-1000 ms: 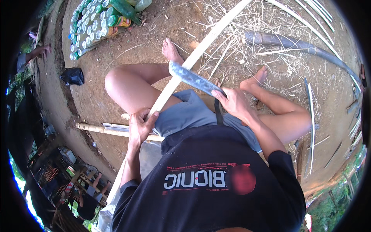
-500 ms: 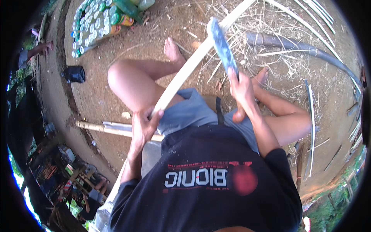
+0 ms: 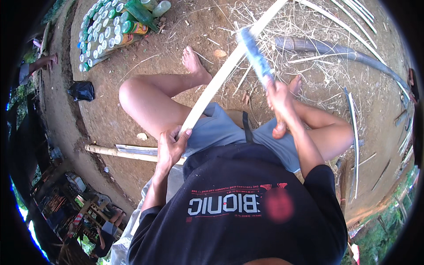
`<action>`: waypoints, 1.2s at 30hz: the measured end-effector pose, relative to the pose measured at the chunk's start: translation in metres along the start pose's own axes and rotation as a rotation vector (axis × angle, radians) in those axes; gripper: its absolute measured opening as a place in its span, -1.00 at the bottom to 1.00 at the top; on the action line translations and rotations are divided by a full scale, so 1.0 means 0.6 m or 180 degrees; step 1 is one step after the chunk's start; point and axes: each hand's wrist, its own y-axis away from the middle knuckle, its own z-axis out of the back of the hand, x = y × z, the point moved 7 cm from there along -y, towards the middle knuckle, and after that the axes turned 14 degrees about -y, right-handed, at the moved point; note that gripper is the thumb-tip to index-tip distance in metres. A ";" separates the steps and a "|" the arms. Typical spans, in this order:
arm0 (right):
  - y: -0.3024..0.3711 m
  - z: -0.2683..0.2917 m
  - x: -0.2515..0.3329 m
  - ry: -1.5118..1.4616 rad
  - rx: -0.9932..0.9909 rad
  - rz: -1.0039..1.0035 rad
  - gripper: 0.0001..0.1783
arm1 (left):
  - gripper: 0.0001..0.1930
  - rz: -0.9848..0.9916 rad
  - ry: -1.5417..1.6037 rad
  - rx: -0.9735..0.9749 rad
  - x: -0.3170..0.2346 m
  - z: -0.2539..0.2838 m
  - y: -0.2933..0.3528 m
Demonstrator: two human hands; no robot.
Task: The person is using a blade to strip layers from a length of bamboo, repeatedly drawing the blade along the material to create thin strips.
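A long, pale bamboo strip (image 3: 215, 84) runs slantwise from my left thigh up past the far edge of the view. Its near end is gripped in my left hand (image 3: 171, 145), thumb on top. My right hand (image 3: 280, 98) is closed around a large knife, whose brown rounded handle end (image 3: 279, 129) sticks out below the fist. The broad bluish blade (image 3: 257, 56) is smeared by motion; its far end crosses the strip. Whether blade and strip touch, I cannot tell.
Thin shavings (image 3: 309, 73) litter the ground around a dark bamboo pole (image 3: 324, 47). Split strips (image 3: 356, 145) lie at the right. Several bottles (image 3: 106, 33) stand bunched at the far left, near a black plastic bag (image 3: 82, 90). Another person's foot (image 3: 54, 58) shows at the left edge.
The knife blade has moved slightly down along the strip, nearer to me, and is more blurred. Both hands have shifted slightly right in the picture, still gripping. The whole view has shifted a little.
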 end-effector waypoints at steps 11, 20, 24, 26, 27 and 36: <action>0.062 -0.054 0.064 0.0526 0.0861 -0.0003 -0.24 | -0.64 0.0031 0.0073 0.0102 0.015 -0.010 -0.011; 0.018 -0.024 -0.013 -0.0292 0.0134 -0.0472 -0.33 | -0.65 0.0149 0.0236 0.0192 0.028 -0.009 -0.005; -0.005 0.017 0.014 0.0088 -0.0242 -0.0158 -0.30 | -0.63 0.0087 0.0269 0.0174 0.016 -0.008 -0.020; 0.045 -0.018 0.025 0.0118 0.0015 0.0021 -0.29 | -0.62 0.0127 0.0197 0.0169 0.026 -0.015 -0.018; 0.051 -0.027 0.017 -0.0121 0.0196 -0.0251 -0.29 | -0.62 0.0129 0.0165 0.0176 0.026 -0.015 -0.010; 0.047 -0.038 0.034 0.0498 0.0323 0.0283 -0.34 | -0.65 0.0064 0.0499 0.0224 0.028 -0.015 -0.008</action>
